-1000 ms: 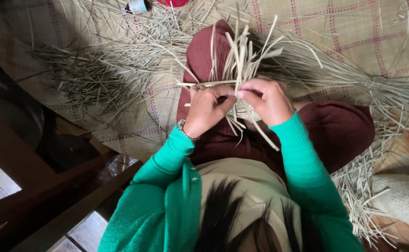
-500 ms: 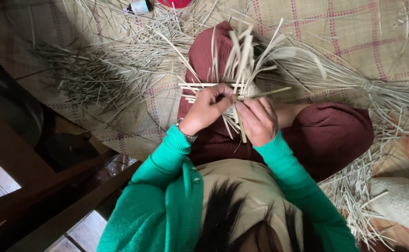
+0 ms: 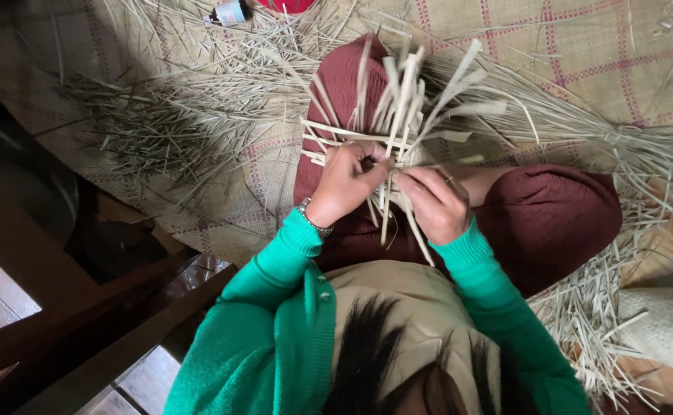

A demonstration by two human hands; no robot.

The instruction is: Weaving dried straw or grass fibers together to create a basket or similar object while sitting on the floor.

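Lowered, right hand [image 3: 432,201] grips straw strips [image 3: 398,123]; left hand [image 3: 345,184] pinches them.

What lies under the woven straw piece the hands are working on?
Under the woven straw piece is a maroon-clad knee, resting on a checked mat. The left hand and right hand cover its lower edge.

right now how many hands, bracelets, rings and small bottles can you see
hands: 2, left hand and right hand, both on the woven straw piece
bracelets: 1
rings: 1
small bottles: 1
total: 5
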